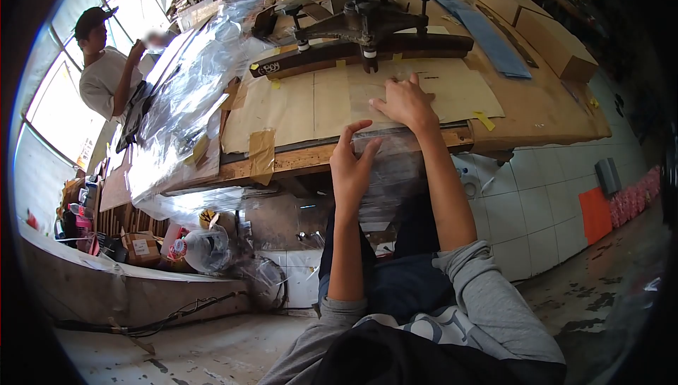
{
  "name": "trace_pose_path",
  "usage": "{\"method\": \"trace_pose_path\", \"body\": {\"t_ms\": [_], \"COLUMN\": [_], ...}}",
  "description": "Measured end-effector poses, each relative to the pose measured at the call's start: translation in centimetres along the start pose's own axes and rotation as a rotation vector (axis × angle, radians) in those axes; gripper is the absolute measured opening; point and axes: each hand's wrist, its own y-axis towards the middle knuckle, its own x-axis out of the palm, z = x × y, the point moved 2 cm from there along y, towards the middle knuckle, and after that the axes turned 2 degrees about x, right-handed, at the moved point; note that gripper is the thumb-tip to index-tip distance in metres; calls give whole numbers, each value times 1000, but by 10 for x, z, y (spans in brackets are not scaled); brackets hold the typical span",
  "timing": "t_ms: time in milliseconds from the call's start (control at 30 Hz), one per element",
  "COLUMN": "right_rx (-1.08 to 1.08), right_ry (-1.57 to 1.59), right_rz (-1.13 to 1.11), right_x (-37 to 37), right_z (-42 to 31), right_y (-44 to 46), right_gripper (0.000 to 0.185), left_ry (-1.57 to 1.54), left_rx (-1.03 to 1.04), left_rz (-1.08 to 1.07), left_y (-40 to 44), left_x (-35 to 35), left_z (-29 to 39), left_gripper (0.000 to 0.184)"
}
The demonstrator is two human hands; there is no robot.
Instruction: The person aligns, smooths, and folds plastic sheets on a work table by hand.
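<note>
My right hand [406, 104] rests over the pale board [282, 111] on the worktable, its thumb and fingers apart. My left hand [352, 165] is raised at the table's front edge, thumb and index finger spread with a gap between them. A clear plastic sheet [393, 167] hangs over the edge between my forearms, and part of it seems to lie on the board near my right hand. Just beyond the right hand stands a dark metal press head [367, 26] with a downward prong. Yellow tape pieces [484, 120] stick to the board's edges.
Crumpled clear plastic [201, 78] covers the table's left side. Brown tape [262, 155] hangs over the front edge. Blue strips [487, 32] and cardboard boxes [554, 43] lie at the right. Another person [109, 74] stands at the left. A large bottle [205, 249] sits below.
</note>
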Motion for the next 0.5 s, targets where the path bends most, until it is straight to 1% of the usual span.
{"method": "trace_pose_path", "body": {"t_ms": [100,200,300,500], "right_rx": [27,35,15,31], "right_ry": [18,9,21,-16], "right_rz": [45,36,-63,-14], "right_x": [-3,-4,3,-6], "right_z": [-3,-5,1,-4], "right_y": [-5,-6,3,-4], "right_gripper": [55,55,55,56], "left_ry": [13,16,29,22], "left_rx": [9,1,-5,29], "left_rz": [1,6,5,8], "left_y": [-1,-2,-2,0], "left_x": [0,1,0,0], "left_z": [3,5,9,4], "left_gripper": [32,32,32,31]}}
